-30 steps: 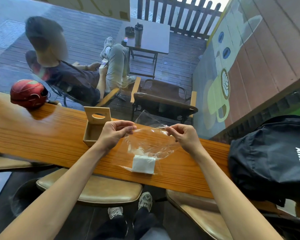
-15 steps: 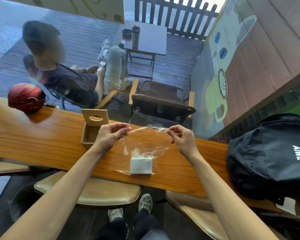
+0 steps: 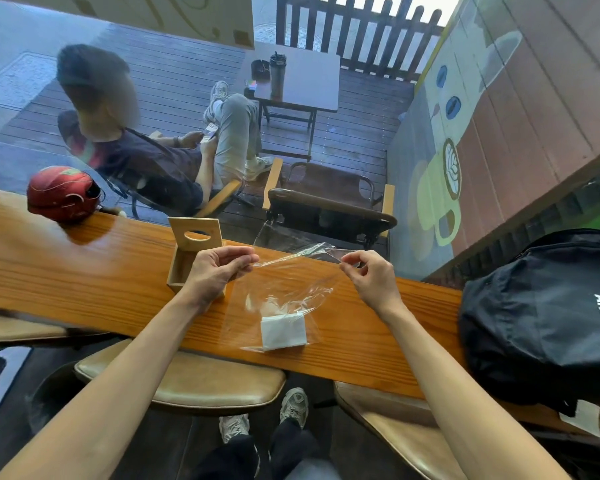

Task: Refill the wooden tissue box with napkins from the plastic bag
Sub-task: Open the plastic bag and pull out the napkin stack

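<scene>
A clear plastic bag [image 3: 284,289] lies on the wooden counter [image 3: 84,271] with a white stack of napkins [image 3: 283,330] at its near end. My left hand [image 3: 219,268] pinches the left side of the bag's mouth and my right hand [image 3: 371,275] pinches the right side, stretching the mouth between them above the counter. The wooden tissue box [image 3: 184,268] stands open just behind my left hand, which hides part of it. Its lid [image 3: 195,233], with an oval slot, leans upright at the box's far side.
A red helmet [image 3: 63,194] rests on the counter at the left. A black backpack [image 3: 548,317] takes up the counter's right end. Tan stools [image 3: 187,379] stand below the near edge. Beyond a window a person sits on a deck chair beside a small table.
My hands have drawn farther apart, pulling the bag's mouth wider and flatter. The napkin stack has stayed at the bag's near end.
</scene>
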